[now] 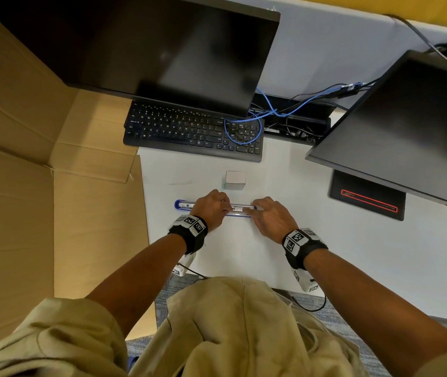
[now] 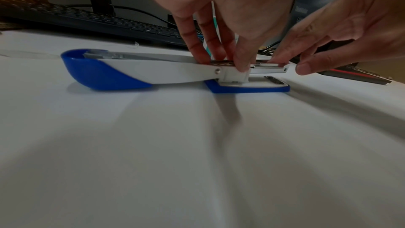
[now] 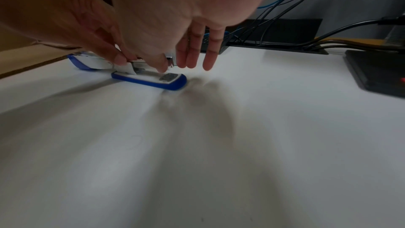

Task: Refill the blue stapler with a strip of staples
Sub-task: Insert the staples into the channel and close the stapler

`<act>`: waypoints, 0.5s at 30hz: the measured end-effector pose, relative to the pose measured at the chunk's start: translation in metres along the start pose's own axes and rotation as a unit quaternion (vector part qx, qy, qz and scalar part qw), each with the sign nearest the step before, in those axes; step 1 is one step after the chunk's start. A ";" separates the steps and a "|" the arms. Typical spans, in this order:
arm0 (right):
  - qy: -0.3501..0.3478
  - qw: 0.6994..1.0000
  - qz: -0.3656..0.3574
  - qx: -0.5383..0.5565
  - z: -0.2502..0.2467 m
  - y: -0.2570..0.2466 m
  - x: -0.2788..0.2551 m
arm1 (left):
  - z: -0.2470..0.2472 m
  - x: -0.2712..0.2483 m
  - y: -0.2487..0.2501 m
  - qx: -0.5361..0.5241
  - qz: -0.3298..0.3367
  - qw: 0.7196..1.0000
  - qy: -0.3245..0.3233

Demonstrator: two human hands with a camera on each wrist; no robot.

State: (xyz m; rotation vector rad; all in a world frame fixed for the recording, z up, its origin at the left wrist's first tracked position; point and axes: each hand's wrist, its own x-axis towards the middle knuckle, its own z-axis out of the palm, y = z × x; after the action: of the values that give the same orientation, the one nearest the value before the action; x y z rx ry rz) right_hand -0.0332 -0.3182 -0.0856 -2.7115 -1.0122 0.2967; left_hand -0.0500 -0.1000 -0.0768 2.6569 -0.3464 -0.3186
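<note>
Loading step: left hand [image 1: 211,209] fingers clamped on open blue stapler [image 2: 140,72] hinge; right hand [image 1: 272,217] pinches staple strip [image 1: 240,208] into the channel (box [image 1: 235,180] at 12 o'clock). Next: seat strip flat, close lid.

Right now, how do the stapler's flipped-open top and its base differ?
The stapler's top is swung back flat to the left on the desk, while the base lies to the right under the metal staple channel. The top is bulky, rounded and mostly white with a blue tip; the base is thin and flat with a blue rim. Both rest on the desk, joined at the hinge.
</note>
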 end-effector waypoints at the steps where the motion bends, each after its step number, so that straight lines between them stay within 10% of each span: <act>1: 0.000 1.000 0.002 0.000 0.000 0.002 -0.002 | 0.000 0.000 -0.001 0.000 0.005 1.000 0.003; 15: -0.028 0.999 0.016 0.002 0.006 -0.003 0.012 | -0.020 -0.021 -0.039 0.140 -0.105 0.980 -0.091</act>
State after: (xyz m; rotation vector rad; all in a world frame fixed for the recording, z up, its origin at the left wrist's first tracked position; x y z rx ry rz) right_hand -0.0279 -0.3072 -0.0922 -2.7313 -0.9824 0.3816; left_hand -0.0568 -0.0517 -0.0733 2.9567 -0.1774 -0.6248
